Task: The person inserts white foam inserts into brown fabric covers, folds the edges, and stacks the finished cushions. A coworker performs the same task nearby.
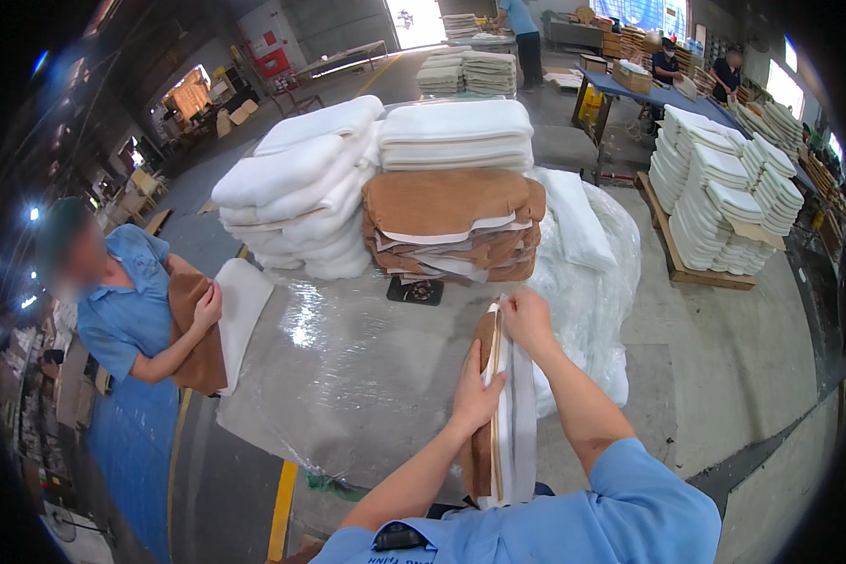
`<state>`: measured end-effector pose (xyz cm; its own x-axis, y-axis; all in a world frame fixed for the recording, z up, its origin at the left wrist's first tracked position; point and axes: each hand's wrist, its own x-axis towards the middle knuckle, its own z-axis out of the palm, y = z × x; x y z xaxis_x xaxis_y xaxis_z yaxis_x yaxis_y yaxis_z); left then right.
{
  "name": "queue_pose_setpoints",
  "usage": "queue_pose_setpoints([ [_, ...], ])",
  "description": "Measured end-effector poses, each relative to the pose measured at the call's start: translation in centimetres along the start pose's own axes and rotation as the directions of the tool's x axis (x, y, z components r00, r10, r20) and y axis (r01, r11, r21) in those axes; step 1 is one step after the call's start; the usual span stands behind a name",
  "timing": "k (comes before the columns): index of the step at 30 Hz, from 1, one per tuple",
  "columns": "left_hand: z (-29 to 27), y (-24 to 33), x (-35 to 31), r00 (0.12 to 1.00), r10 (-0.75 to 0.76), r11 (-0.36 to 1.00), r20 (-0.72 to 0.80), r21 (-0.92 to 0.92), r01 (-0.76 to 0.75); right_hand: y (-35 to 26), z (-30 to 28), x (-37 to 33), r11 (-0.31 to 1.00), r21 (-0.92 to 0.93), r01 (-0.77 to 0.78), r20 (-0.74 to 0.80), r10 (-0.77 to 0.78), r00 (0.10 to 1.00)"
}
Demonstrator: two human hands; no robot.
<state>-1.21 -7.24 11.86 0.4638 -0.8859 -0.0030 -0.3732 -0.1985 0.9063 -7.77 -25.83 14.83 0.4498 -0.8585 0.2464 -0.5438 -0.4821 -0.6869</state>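
A brown fabric cover (479, 451) with a white pad (506, 423) and a grey layer (523, 432) stands on edge in front of me. My left hand (477, 393) is closed round its brown side, fingers over the upper edges. At its far end my right hand (528, 321) pinches the top corner, where the layers meet. Beyond my hands lies a stack of brown fabric covers (451, 211) with pale undersides. A small black tray (415, 289) of small pieces sits against its front.
White pads (456, 127) are piled behind the brown stack, with another pile (296, 188) to its left. Clear plastic wrapping (587, 301) bulges at the table's right. A co-worker (132, 301) at left holds a brown cover and white pad. Pads stand on a pallet (700, 268) at right.
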Motion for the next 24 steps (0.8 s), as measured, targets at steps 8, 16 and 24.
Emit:
queue_pose_setpoints([
  [8,-1.7,-2.1,-0.4,0.999,-0.033,0.995,-0.023,-0.093,0.031,-7.5,-4.6,3.2,0.849,0.495,0.186,-0.24,-0.072,0.968],
  [16,-1.4,-0.4,0.0,0.998,-0.044,0.985,0.033,-0.165,0.049,-3.6,-2.1,1.8,0.953,-0.28,0.115,0.301,-0.027,0.953],
  [24,-4.1,-3.0,0.1,0.989,0.081,0.996,0.122,-0.059,-0.074,-10.8,1.2,-4.0,0.757,0.022,0.653,0.232,-0.639,0.733],
])
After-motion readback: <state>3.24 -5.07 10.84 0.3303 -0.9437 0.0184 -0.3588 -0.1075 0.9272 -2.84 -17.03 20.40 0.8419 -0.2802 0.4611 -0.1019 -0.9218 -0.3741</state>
